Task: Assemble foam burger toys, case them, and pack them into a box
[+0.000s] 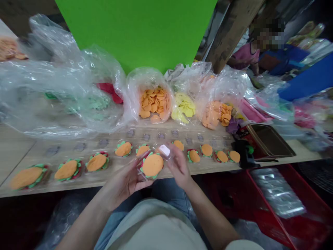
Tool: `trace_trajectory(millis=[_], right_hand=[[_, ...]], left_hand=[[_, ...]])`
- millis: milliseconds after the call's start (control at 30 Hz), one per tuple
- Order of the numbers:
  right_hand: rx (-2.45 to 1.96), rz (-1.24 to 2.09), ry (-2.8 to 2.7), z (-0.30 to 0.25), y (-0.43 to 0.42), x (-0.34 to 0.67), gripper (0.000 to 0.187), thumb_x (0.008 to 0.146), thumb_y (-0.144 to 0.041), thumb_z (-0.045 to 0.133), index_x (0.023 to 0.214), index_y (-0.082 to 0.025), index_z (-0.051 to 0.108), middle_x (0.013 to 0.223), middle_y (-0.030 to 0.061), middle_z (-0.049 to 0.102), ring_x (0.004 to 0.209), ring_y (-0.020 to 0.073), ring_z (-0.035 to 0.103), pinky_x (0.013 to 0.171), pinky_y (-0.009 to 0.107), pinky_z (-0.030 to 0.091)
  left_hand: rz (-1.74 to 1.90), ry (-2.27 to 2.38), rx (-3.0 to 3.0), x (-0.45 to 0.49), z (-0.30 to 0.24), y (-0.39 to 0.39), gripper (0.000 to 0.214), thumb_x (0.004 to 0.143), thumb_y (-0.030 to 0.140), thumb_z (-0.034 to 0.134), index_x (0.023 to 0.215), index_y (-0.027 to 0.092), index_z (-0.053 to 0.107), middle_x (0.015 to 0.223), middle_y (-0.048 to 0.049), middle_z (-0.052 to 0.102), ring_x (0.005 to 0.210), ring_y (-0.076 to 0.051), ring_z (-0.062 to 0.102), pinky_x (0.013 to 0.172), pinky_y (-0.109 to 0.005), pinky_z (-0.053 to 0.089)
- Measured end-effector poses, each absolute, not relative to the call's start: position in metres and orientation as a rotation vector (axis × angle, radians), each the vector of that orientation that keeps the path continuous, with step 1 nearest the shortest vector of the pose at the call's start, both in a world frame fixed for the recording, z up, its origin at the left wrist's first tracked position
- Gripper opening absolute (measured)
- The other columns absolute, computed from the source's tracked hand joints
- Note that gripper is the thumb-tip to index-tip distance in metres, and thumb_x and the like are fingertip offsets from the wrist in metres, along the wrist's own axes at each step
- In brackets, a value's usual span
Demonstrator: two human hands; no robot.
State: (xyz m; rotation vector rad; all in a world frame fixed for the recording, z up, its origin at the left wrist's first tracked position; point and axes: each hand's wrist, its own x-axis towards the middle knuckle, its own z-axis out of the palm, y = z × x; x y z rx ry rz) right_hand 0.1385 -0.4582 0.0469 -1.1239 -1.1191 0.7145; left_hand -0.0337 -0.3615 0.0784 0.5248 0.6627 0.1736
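In the middle of the head view, my left hand (pixel 125 182) holds a small clear plastic box from the left and below. Inside it sits a toy burger (pixel 153 166) with an orange top and green and dark red edges. The fingers of my right hand (pixel 180 168) are closed at the raised clear lid (pixel 157 147), beside a white patch (pixel 164 150) on it. Similar boxed toy burgers, such as one on the left (pixel 68 170) and one on the right (pixel 206 150), lie in a row along the table on both sides of my hands.
Behind the row stand clear bags of orange pieces (pixel 154 102), yellow pieces (pixel 184 106) and green pieces (pixel 96 103). A green panel (pixel 137 31) rises behind. At right are a dark tray (pixel 272 139), a black device (pixel 244 154) and a red crate (pixel 309 199). A person (pixel 246 55) is farther back.
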Motion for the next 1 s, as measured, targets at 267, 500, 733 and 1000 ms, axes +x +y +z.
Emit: trace_trajectory(millis=[267, 500, 733, 1000], right_hand=[[-1.435, 0.445, -1.944, 0.044, -0.468, 0.127, 0.068, 0.076, -0.027, 0.055, 0.139, -0.020, 0.028, 0.149, 0.0111, 0.012, 0.136, 0.0301, 0.015, 0.108, 0.049, 0.022], [-1.740, 0.639, -0.935, 0.042, -0.433, 0.128, 0.028, 0.088, -0.043, 0.037, 0.088, -0.019, 0.052, 0.082, 0.0036, 0.057, 0.075, 0.0154, 0.055, 0.067, 0.027, 0.047], [-1.710, 0.826, -1.062, 0.052, -0.425, 0.136, 0.038, 0.083, -0.047, 0.047, 0.059, -0.020, 0.035, 0.054, -0.0065, 0.032, 0.052, 0.0081, 0.034, 0.049, 0.021, 0.028], [-1.717, 0.751, -1.111, 0.039, -0.431, 0.138, 0.038, 0.086, -0.040, 0.040, 0.055, -0.020, 0.031, 0.052, -0.0062, 0.030, 0.050, 0.0079, 0.032, 0.048, 0.021, 0.026]], left_hand=[[0.408, 0.736, 0.557, -0.034, 0.063, -0.366, 0.034, 0.082, 0.038, 0.056, 0.113, 0.023, 0.054, 0.117, -0.0057, 0.058, 0.092, -0.017, 0.061, 0.081, -0.033, 0.052], [0.495, 0.870, 0.785, -0.025, 0.054, -0.374, 0.037, 0.081, 0.044, 0.054, 0.112, 0.025, 0.053, 0.109, -0.0051, 0.060, 0.079, -0.014, 0.060, 0.061, -0.024, 0.051], [0.439, 0.933, 0.984, -0.022, 0.059, -0.372, 0.039, 0.074, 0.047, 0.061, 0.102, 0.019, 0.063, 0.095, -0.0058, 0.065, 0.078, -0.018, 0.060, 0.061, -0.026, 0.050], [0.367, 0.799, 0.836, -0.023, 0.060, -0.381, 0.043, 0.080, 0.049, 0.052, 0.109, 0.018, 0.060, 0.107, -0.0087, 0.063, 0.093, -0.021, 0.059, 0.078, -0.031, 0.048]])
